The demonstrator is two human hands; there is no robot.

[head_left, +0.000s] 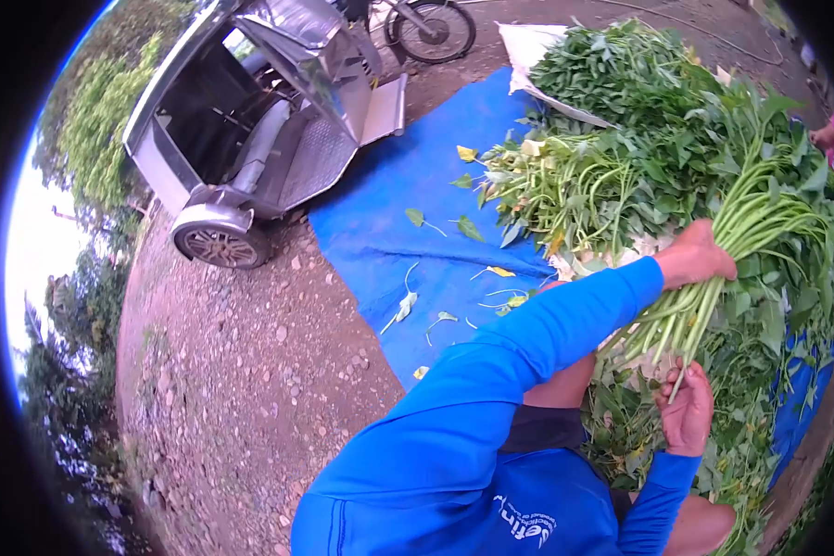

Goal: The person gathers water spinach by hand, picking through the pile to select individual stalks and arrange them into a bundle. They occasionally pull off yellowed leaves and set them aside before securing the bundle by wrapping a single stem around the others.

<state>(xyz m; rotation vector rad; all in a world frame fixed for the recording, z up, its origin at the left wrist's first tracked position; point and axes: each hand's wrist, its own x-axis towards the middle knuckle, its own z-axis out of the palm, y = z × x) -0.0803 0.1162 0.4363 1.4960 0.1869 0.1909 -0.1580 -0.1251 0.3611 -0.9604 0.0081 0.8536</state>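
Observation:
My left hand (700, 255) is wrapped round a thick bundle of green stems (746, 218), whose leafy tops spread to the upper right. Just below it, my right hand (688, 408) pinches the lower end of a stem near the cut ends of the bundle. Around and beneath both hands lies a large heap of leafy greens (676, 181). Left of the bundle, paler stems (565, 181) lie with their cut ends facing left.
A blue tarp (371, 232) with loose leaves lies on gravel (241, 371). A sidecar (278, 139) and a motorcycle wheel (431, 32) stand at the upper left and top. A white sack (533, 46) lies by the heap. Another person's hand (823, 138) shows at the right edge.

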